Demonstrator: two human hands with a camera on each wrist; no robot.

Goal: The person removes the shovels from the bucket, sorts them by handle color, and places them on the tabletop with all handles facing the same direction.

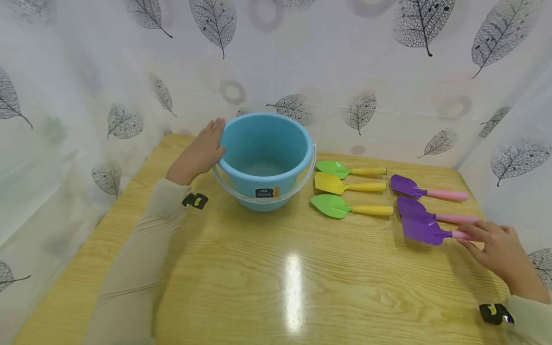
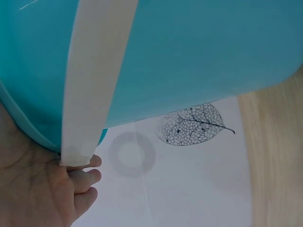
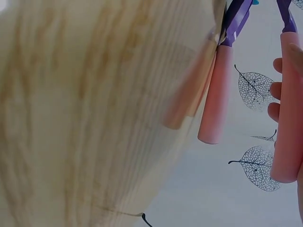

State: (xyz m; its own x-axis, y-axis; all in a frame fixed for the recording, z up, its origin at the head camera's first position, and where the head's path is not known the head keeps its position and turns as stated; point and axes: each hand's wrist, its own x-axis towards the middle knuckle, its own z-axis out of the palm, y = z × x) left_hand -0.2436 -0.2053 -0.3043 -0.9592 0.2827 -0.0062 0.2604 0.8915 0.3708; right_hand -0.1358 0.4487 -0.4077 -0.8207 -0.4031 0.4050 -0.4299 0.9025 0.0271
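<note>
A light-blue bucket (image 1: pixel 263 191) with a white handle (image 2: pixel 97 80) stands upright on the table. My left hand (image 1: pixel 202 148) rests against the bucket's left rim, fingers extended along the outside; in the left wrist view the palm of my left hand (image 2: pixel 35 189) touches the rim. At the right, my right hand (image 1: pixel 496 244) grips the pink handle of a purple toy shovel (image 1: pixel 424 230). The right wrist view shows this pink handle (image 3: pixel 286 118) held above the tabletop, with fingers behind it. Just beyond it lie another purple shovel (image 1: pixel 411 208), partly covered, and a third purple shovel (image 1: pixel 407 187).
Right of the bucket lie a green trowel (image 1: pixel 334 168) at the back, a yellow shovel (image 1: pixel 331 184) and a nearer green trowel (image 1: pixel 333 206), all with yellow handles. The wooden table (image 1: pixel 241 287) meets a leaf-patterned curtain (image 1: pixel 267 67) at its back and sides.
</note>
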